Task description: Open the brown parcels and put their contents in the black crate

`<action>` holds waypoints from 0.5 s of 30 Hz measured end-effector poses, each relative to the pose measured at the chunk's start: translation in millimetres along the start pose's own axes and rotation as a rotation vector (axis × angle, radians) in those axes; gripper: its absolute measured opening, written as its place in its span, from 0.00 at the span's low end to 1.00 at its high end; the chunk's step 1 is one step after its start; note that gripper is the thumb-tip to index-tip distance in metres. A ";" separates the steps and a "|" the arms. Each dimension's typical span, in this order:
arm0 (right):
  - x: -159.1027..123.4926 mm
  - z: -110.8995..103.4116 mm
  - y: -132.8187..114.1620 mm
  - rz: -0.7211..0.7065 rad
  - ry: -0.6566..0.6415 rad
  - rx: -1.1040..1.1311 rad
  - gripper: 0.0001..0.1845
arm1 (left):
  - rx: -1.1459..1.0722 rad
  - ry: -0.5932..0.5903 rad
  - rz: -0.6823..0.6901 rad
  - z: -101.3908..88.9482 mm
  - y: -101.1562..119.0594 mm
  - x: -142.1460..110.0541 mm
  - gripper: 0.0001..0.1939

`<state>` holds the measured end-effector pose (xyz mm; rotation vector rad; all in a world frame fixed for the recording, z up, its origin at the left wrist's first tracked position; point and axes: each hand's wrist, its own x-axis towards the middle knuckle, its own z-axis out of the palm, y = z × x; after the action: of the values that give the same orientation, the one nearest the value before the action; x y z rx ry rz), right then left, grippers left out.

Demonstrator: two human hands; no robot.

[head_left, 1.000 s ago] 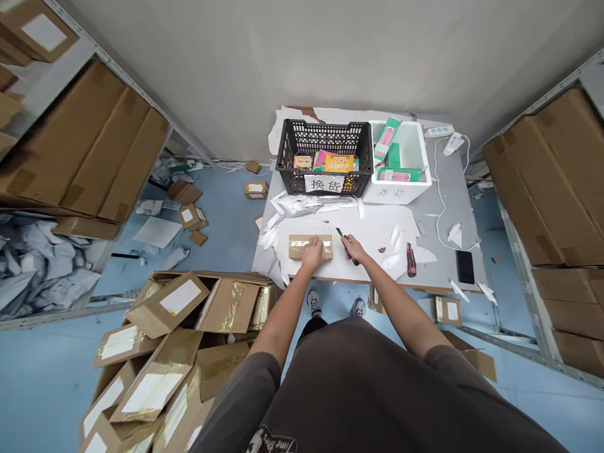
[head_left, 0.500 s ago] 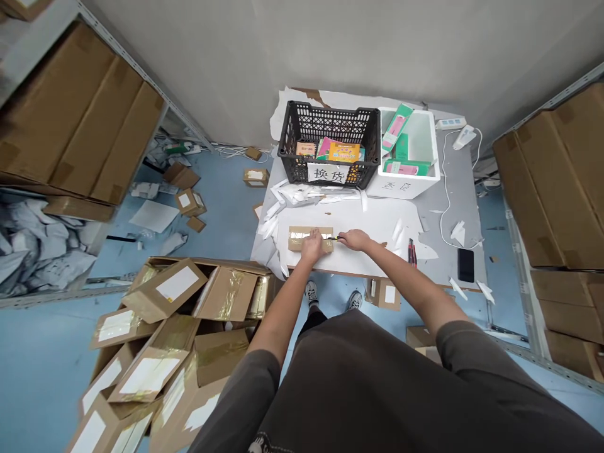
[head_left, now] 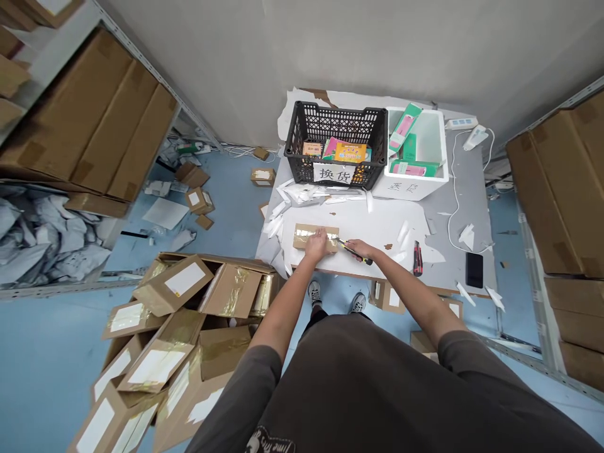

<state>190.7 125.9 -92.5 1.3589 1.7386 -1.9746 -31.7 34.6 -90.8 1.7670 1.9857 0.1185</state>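
A small cardboard box (head_left: 302,238), sealed with shiny tape, lies lengthwise near the front edge of the table (head_left: 377,217). My left hand (head_left: 317,244) grips it from above, covering its middle. In my right hand (head_left: 359,248) is a black-and-yellow utility knife (head_left: 350,249), fingers wrapped round its handle. The blade end points left and meets the right part of the box; whether it is in the tape I cannot tell. A red-and-black utility knife (head_left: 418,258) rests on the table to the right of that hand.
Behind the box stand a black crate (head_left: 337,138) of booklets and a white foam box (head_left: 410,185) with green-and-pink packages. White paper strips (head_left: 302,194) litter the table. A phone (head_left: 474,270) lies at the right edge. Taped cartons (head_left: 231,289) fill a large box at lower left.
My right hand has brought the knife left to the box; its handle now slants toward me rather than lying level. My left hand has stayed on the box. The view has shifted slightly.
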 end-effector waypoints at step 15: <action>-33.4 -4.8 13.0 -0.079 0.035 -0.168 0.22 | 0.002 0.031 0.115 -23.6 2.4 2.8 0.29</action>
<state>220.6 112.3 -77.2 1.2944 1.9531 -1.8054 -39.1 43.5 -69.8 1.8905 1.9055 0.1824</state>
